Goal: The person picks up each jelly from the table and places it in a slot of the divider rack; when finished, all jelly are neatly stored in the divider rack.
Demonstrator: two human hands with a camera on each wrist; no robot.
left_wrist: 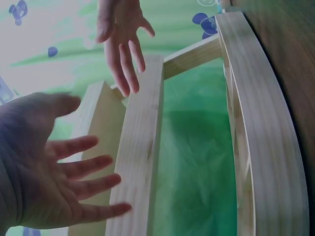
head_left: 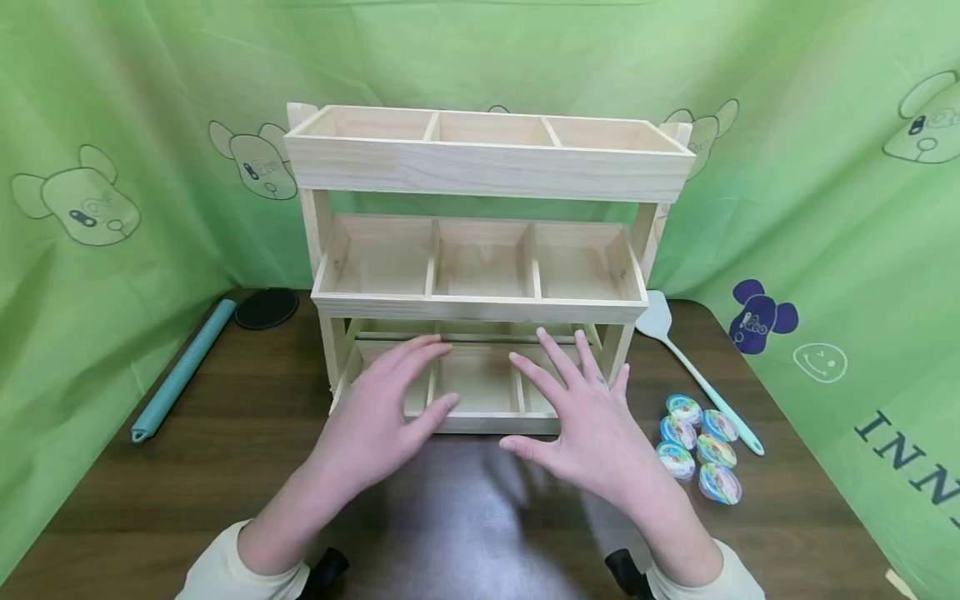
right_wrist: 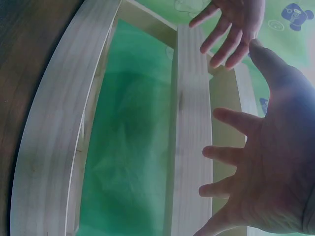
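"Starting with the head view, where are the hands?"

"The left hand (head_left: 386, 412) and the right hand (head_left: 581, 421) hang before the lowest tray (head_left: 480, 425) of the wooden shelf (head_left: 480, 308), fingers spread, gripping nothing. The shelf stands upright on the table (head_left: 225, 475), in front of green cloth (head_left: 480, 50)."

"And around it?"

"Six small cups (head_left: 716, 451) and a pale spatula (head_left: 708, 387) lie to the right; a blue-green roll (head_left: 183, 371) and a black disc (head_left: 267, 308) to the left."

"What does the left wrist view add?"

"The left hand's thumb and fingers stand apart; the right hand shows beyond, likewise loose. Whether any fingertip touches wood, I can't tell."

"And the right wrist view?"

"Much the same, mirrored: right fingers fanned near the shelf's boards (right_wrist: 192, 132), clamped on nothing."

"Which step, then?"

"I'd judge it hands poised at the shelf, no grasp made. Moving the shelf would call for both hands curling evenly round it; for a cup, the right is nearer."
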